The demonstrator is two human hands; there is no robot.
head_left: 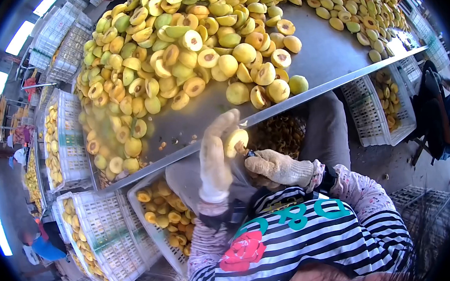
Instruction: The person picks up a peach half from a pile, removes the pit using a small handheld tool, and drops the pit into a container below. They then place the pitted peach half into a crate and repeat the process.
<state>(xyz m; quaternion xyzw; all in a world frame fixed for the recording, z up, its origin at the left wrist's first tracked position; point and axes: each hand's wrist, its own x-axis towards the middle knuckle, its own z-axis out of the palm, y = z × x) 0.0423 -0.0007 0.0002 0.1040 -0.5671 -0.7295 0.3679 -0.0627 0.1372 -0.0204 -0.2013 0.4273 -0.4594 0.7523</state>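
My left hand, in a pale work glove smeared by motion, holds a yellow peach half just in front of the metal table's edge. Its cut side is turned towards my right hand. My gloved right hand is closed around a small dark-handled tool. A brown piece, which looks like pit or core, sits at the tool's tip against the fruit; the tip itself is hidden. Beyond my hands lies a large heap of peach halves, many with brown centres showing.
The metal table has a raised front rim. Plastic crates of peaches stand at my left and right. Brown scraps lie below the rim between my knees. Other people work at far left.
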